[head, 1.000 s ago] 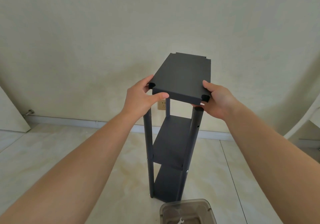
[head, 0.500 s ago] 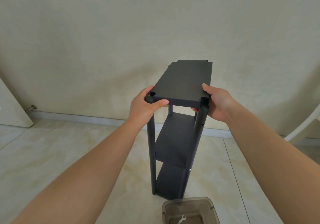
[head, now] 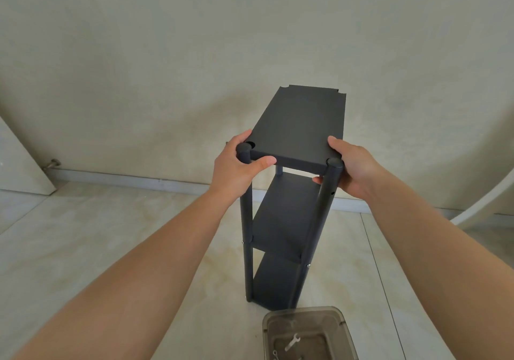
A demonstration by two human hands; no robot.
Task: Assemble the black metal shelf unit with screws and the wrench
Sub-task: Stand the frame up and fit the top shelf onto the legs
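Note:
A black metal shelf unit (head: 281,229) stands upright on the floor, with two lower shelves fixed between round posts. Its top shelf panel (head: 303,126) now sits between the tops of the two near posts. My left hand (head: 236,170) grips the panel's near left corner beside the left post, thumb under the front edge. My right hand (head: 353,168) holds the near right corner behind the right post, thumb on top. A small silver wrench (head: 292,343) lies in a clear plastic box (head: 306,332) on the floor.
The shelf unit stands close to a beige wall (head: 250,40) with a white baseboard. A pale board (head: 19,162) leans at the left. A white curved object (head: 484,204) shows at the right edge. The floor is light marbled tile.
The top panel has come down from above the posts to sit level with the post tops. Both hands have moved down with it, keeping their hold.

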